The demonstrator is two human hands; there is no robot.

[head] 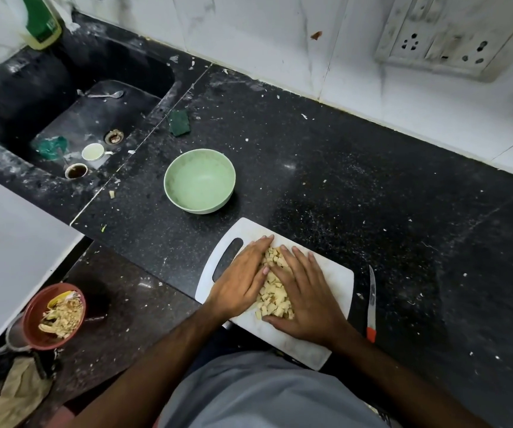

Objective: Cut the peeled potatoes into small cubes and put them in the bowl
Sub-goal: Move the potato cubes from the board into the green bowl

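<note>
Evidently cutting finished; gathering step in hand. Potato cubes (275, 288) heaped on cutting board (335, 273), flanked by left hand (242, 279) and right hand (307, 291), fingers straight, pressing inward. Knife (371, 301) set aside on counter (372, 180). Next: scoop, carry to empty green bowl (199, 180) nearby.

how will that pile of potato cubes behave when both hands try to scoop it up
The potato cubes are many loose small pieces, so some will probably slip out between the left hand and right hand. Being flat-sided, they likely won't roll far. Fresh-cut faces may stick to palms.
</note>
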